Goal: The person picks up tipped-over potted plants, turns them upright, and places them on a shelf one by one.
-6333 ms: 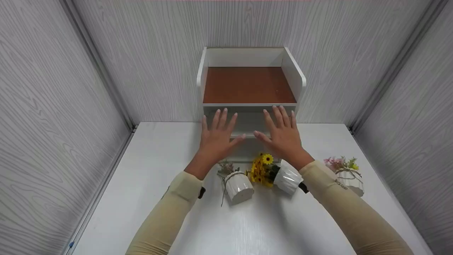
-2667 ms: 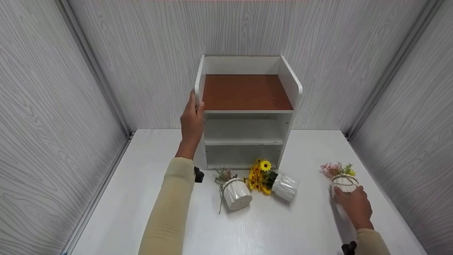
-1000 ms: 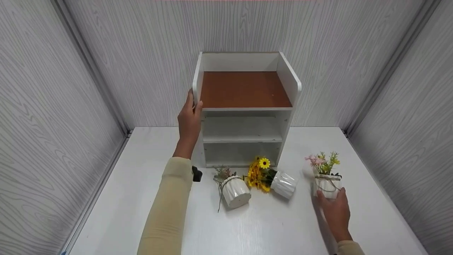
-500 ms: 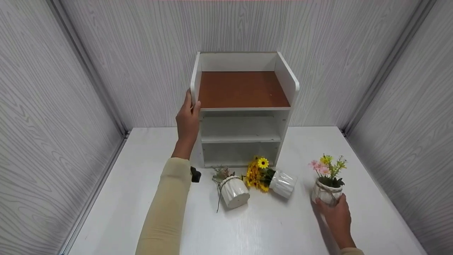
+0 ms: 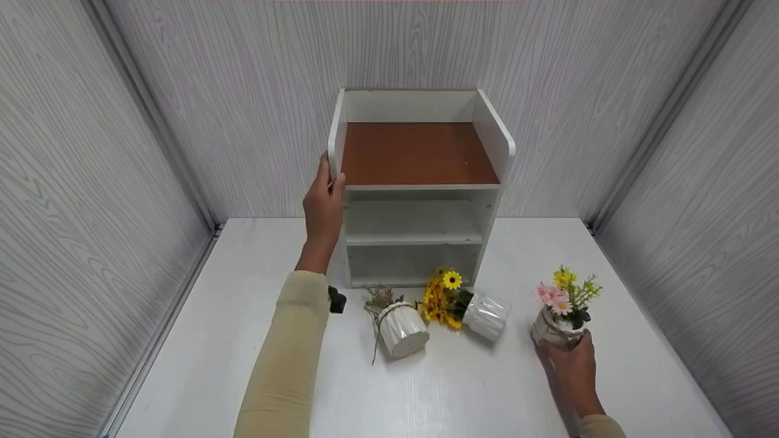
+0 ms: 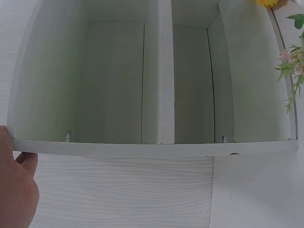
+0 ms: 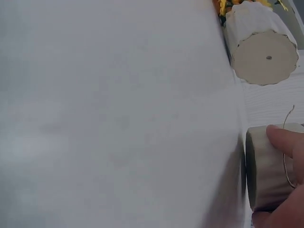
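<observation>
In the head view my left hand (image 5: 323,210) grips the left side panel of a white shelf unit (image 5: 423,187), thumb at the front edge and fingers on the outer side. My right hand (image 5: 571,364) holds a small white flowerpot (image 5: 552,328) with pink and yellow artificial flowers (image 5: 557,297) by its body. That pot stands nearly upright, leaning slightly, low over the table's right part. From the right wrist view, its fluted body (image 7: 268,166) shows between thumb and fingers. Two more pots lie on their sides: one with a twine bow (image 5: 403,330), one with yellow sunflowers (image 5: 444,298).
The shelf unit has a brown top board (image 5: 420,153) with raised sides and two open compartments below. The fallen pots lie right before its base. Grey wood-grain walls (image 5: 688,182) enclose the white table (image 5: 426,395) at the back and both sides.
Both hands were spread in the air at first. My left hand then took the shelf's side; my right gripped the lying pink-flower pot, brought it leftward and tipped it up.
</observation>
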`<state>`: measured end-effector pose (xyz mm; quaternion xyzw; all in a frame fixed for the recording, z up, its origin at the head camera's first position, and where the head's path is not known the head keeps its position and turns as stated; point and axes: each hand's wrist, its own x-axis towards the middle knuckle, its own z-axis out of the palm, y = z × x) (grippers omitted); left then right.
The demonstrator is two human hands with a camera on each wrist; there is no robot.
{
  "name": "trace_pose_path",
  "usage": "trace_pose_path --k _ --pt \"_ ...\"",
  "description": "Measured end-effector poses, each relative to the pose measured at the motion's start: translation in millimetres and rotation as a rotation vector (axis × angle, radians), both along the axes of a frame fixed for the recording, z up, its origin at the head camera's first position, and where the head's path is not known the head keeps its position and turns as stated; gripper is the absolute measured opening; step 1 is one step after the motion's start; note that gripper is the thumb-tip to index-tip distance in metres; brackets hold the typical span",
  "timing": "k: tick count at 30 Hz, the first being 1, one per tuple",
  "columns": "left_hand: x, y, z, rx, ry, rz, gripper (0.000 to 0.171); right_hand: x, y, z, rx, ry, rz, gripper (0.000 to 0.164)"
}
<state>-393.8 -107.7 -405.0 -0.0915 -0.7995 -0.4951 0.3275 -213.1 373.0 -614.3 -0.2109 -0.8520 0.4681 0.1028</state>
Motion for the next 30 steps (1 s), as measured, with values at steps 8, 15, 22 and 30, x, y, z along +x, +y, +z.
trace_pose_path --k 8,15,22,30 --pt "0.4 -0.2 -1.4 0.005 0.003 -0.005 0.059 -4.4 3.1 -5.9 0.005 -0.003 0.002 0.107" --pt "0.9 -2.2 -0.8 0.020 0.016 -0.013 0.060 -1.0 2.8 -1.5 -0.014 -0.017 0.041 0.110" --pt "2.8 -2.9 1.3 0.018 0.025 -0.009 0.059 8.3 6.4 10.4 -0.024 -0.081 0.090 0.127" --pt "1.7 1.2 1.3 0.022 -0.011 -0.014 0.059 10.9 10.3 19.1 0.010 -0.061 0.067 0.128"
